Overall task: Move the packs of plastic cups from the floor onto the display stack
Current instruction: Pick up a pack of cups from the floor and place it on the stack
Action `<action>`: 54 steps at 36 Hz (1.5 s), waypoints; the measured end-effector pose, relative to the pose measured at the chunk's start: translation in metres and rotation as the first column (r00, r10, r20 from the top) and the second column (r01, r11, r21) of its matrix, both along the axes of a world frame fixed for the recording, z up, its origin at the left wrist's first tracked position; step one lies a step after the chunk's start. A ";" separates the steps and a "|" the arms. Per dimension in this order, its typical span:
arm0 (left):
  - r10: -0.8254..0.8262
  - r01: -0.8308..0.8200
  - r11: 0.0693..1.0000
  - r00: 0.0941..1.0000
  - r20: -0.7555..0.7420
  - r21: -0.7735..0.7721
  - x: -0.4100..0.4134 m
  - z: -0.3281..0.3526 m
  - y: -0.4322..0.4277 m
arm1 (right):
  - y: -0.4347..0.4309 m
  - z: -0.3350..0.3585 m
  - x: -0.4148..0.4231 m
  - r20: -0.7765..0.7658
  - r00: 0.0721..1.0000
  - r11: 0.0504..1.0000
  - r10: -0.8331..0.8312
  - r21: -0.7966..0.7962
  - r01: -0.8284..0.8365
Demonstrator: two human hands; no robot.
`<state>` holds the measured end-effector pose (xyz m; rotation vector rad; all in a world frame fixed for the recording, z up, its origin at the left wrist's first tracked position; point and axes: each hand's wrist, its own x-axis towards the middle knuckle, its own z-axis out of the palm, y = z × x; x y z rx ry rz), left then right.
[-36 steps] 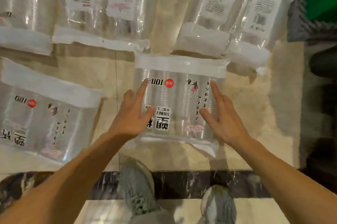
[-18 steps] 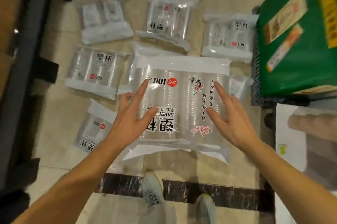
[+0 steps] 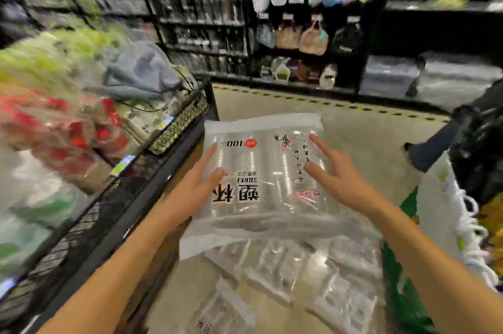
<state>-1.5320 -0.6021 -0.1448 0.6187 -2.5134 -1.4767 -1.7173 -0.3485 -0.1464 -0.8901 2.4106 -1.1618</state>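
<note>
Since half a second ago the view has swung up from the floor to the aisle, and the pack of plastic cups (image 3: 261,178) has risen with it.

Head view: the pack hangs in the air above the other packs (image 3: 285,273) lying on the floor (image 3: 353,121), just right of the black wire bin (image 3: 174,126) and its near corner. The left hand (image 3: 196,189) and right hand (image 3: 334,178) clamp its two sides, forefinger and thumb spread on top, the remaining fingers hidden beneath. It looks light. The film seems slick and slack and the cups crushable, so a hold across the stiff cup columns, not the loose end flaps, seems safest.
</note>
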 end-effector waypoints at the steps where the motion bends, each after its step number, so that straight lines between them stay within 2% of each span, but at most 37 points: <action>1: 0.006 -0.006 1.000 1.000 -0.024 -0.001 0.009 0.018 -0.006 | -0.008 0.021 0.003 -0.035 0.999 0.999 0.040 -0.023 -0.041; 6: 0.130 -0.132 0.991 0.989 -0.073 -0.024 0.050 0.092 -0.025 | -0.054 0.094 0.014 -0.109 0.975 0.972 0.192 -0.114 -0.204; 12: 0.359 -0.369 0.915 0.929 -0.091 -0.161 0.097 0.135 -0.032 | -0.118 0.136 0.018 -0.099 0.926 0.926 0.364 -0.072 -0.372; 17: 0.552 -0.565 0.807 0.825 -0.119 -0.170 0.145 0.152 -0.023 | -0.169 0.156 0.041 -0.123 0.833 0.830 0.540 -0.089 -0.551; 25: 0.818 -0.823 0.566 0.568 -0.091 -0.042 0.249 0.160 0.019 | -0.232 0.163 0.121 -0.132 0.575 0.572 0.807 -0.066 -0.818; 29: 0.890 -0.889 0.446 0.453 -0.059 -0.102 0.307 0.157 0.043 | -0.250 0.161 0.182 -0.163 0.456 0.455 0.875 -0.047 -0.889; 34: 0.949 -0.952 0.307 0.307 -0.071 -0.010 0.385 0.154 0.080 | -0.266 0.160 0.269 -0.122 0.315 0.309 0.941 -0.070 -0.949; 36: 0.961 -0.964 0.266 0.266 -0.073 -0.003 0.415 0.154 0.097 | -0.269 0.161 0.307 -0.109 0.244 0.238 0.964 -0.069 -0.969; 43: 0.999 -0.999 0.028 0.029 -0.042 -0.029 0.533 0.150 0.140 | -0.273 0.161 0.452 -0.085 0.059 0.052 0.995 -0.080 -0.995; 54: 0.982 -0.982 -0.190 -0.190 -0.020 0.009 0.686 0.132 0.219 | -0.260 0.147 0.654 -0.036 -0.196 -0.198 0.980 -0.058 -0.979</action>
